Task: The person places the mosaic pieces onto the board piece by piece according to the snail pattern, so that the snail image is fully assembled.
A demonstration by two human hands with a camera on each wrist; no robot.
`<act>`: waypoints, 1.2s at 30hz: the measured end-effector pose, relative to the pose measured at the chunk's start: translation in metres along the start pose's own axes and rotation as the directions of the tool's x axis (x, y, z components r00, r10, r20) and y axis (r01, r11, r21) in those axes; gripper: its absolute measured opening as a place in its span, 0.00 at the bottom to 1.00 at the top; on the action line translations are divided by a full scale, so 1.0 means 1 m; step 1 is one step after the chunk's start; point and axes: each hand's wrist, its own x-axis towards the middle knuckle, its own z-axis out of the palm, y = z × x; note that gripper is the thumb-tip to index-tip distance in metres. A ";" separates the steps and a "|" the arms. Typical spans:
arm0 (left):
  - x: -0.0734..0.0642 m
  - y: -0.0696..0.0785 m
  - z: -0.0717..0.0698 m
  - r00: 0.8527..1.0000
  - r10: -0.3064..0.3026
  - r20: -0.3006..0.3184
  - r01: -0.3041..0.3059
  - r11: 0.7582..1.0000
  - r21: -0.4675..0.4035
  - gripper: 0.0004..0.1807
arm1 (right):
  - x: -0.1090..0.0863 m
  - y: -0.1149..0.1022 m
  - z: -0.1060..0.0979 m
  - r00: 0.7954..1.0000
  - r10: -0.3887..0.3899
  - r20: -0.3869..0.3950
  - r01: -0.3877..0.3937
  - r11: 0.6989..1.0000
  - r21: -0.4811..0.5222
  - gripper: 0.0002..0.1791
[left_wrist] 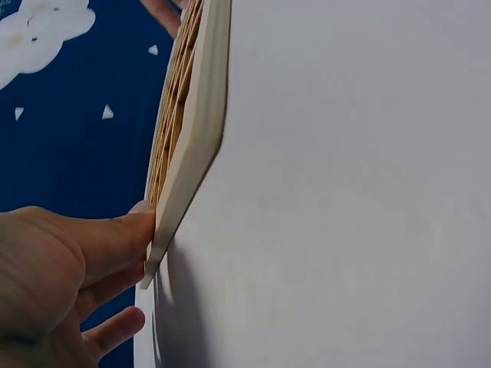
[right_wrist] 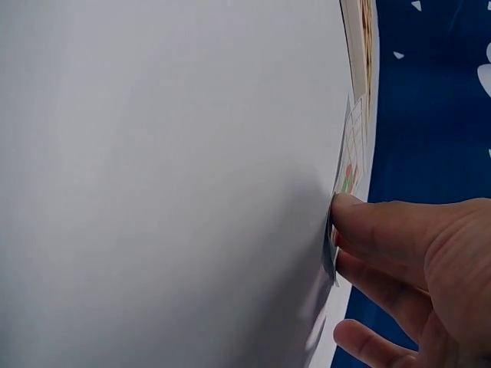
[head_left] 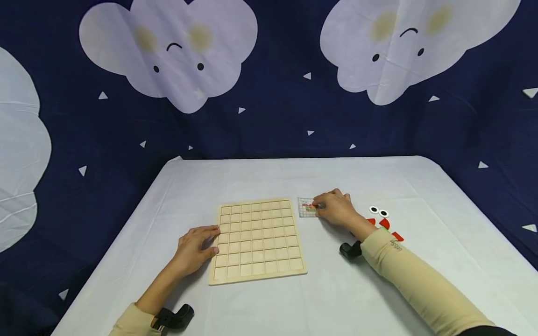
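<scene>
A square wooden board with a grid of shallow recesses lies on the white table. My left hand touches its left edge, thumb and forefinger spread apart along it. In the left wrist view the thumb rests against the pale rim of the board. Right of the board's far corner is a small printed card with a grid and a red and green picture. My right hand pinches the card's right end between thumb and fingers. The right wrist view shows the card slightly bent at the thumb.
Beyond the right forearm lie two white discs with black centres, red pieces and a green piece, partly hidden by the sleeve. A dark blue cloth with clouds hangs behind the table.
</scene>
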 end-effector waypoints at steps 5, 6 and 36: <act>0.006 0.010 0.009 1.000 0.009 0.013 -0.009 1.000 0.021 0.26 | -0.003 0.010 -0.005 1.000 0.012 0.000 -0.012 1.000 -0.012 0.18; 0.007 0.012 0.011 1.000 0.011 0.019 -0.012 1.000 0.024 0.26 | -0.004 0.012 -0.006 1.000 0.016 0.000 -0.016 1.000 -0.011 0.18; 0.039 0.050 0.047 0.997 0.073 0.033 -0.073 0.997 0.006 0.25 | -0.017 0.069 -0.027 0.999 0.043 0.013 -0.043 0.999 0.009 0.17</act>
